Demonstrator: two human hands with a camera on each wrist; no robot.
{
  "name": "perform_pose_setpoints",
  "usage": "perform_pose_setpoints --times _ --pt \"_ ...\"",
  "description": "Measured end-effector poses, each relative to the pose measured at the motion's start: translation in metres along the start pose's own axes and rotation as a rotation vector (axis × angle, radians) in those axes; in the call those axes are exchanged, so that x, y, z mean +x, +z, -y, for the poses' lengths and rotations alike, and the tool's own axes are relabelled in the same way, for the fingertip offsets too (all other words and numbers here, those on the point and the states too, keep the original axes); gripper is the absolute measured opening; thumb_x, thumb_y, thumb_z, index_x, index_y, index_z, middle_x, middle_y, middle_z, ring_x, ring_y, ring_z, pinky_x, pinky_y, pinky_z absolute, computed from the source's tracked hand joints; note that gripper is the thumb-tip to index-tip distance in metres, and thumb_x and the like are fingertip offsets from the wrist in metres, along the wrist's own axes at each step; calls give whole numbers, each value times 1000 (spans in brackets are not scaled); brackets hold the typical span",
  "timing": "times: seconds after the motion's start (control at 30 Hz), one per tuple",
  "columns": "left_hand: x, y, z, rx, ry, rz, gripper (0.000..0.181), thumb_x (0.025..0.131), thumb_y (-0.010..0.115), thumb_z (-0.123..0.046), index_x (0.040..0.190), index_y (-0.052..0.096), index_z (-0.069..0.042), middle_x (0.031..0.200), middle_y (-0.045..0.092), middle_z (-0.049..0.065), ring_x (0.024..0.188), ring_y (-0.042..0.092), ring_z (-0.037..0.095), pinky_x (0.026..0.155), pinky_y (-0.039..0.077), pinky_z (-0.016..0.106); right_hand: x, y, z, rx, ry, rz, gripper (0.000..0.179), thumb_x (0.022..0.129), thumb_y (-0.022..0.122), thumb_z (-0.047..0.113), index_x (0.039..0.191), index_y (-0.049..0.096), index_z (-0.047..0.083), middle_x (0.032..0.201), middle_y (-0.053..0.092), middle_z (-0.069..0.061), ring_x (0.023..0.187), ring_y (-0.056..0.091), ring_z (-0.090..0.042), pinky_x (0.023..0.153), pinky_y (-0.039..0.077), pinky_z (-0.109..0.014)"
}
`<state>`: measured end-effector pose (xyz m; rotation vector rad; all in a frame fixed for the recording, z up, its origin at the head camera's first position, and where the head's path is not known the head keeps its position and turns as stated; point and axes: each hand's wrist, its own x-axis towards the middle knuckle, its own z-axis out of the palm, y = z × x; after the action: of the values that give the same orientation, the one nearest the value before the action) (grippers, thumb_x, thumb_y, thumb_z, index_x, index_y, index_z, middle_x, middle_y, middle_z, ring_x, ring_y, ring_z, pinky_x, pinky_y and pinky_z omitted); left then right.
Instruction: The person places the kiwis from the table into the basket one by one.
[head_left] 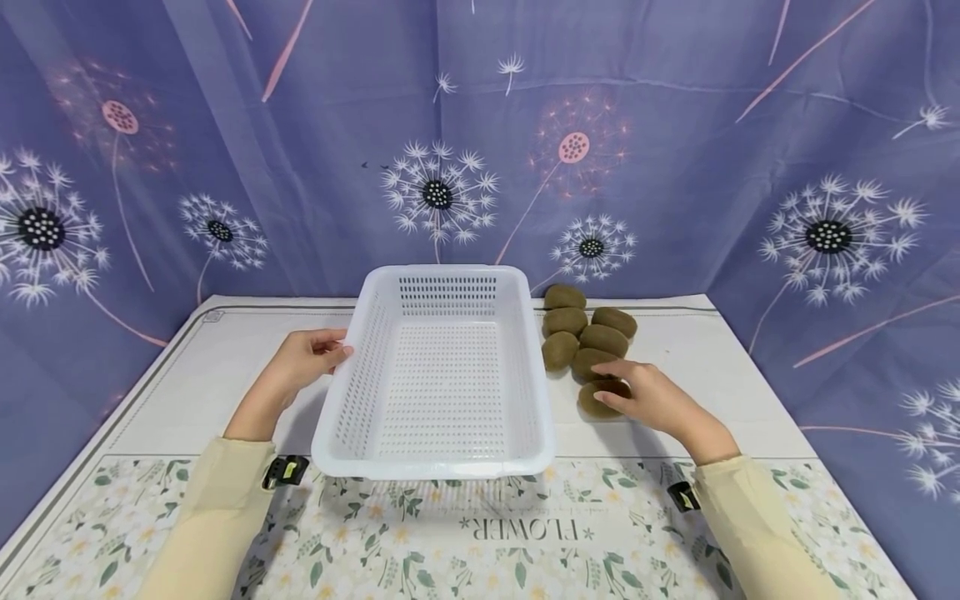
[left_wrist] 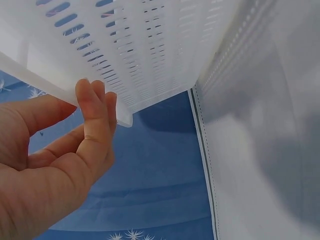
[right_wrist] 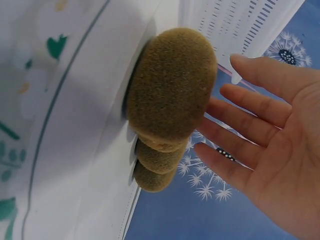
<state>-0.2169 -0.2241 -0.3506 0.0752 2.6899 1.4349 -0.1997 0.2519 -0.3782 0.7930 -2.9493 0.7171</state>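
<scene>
A white perforated plastic basket [head_left: 531, 375] stands in the middle, with nothing inside. My left hand [head_left: 306, 362] pinches its left rim; the left wrist view shows the thumb on one side of the rim [left_wrist: 35, 82] and curled fingers on the other. Right of the basket lie several brown kiwifruit [head_left: 604, 339] in two rough rows. Over the nearest kiwifruit [head_left: 594, 402] is my right hand [head_left: 660, 400], thumb and fingers spread. In the right wrist view the right hand [right_wrist: 270, 135] holds nothing, its fingers extended beside the large front kiwifruit [right_wrist: 172, 85].
A white sheet [head_left: 697, 367] covers the back of the table, and a floral cloth [head_left: 420, 542] with printed lettering the front. Behind and along both sides hangs a blue-purple curtain [head_left: 315, 167] with dandelion prints.
</scene>
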Motion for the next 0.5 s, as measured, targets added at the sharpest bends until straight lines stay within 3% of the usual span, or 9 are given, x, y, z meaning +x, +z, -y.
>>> perform_pose_setpoints --times 0.13,0.5 --pt "0 -1 0 11 -11 0 47 98 56 -11 138 44 9 105 59 18 83 58 18 84 51 44 -1 2 -1 -23 -22 -3 40 87 71 11 122 61 -7 117 63 -22 108 60 -38 88 49 -49" --pt "1 1 0 4 -6 -4 46 97 56 -9 137 45 10 103 60 17 81 57 15 82 53 41 -7 8 -3 -72 -47 -6 46 79 79 9 118 61 -9 115 62 -23 109 57 -41 89 49 -50"
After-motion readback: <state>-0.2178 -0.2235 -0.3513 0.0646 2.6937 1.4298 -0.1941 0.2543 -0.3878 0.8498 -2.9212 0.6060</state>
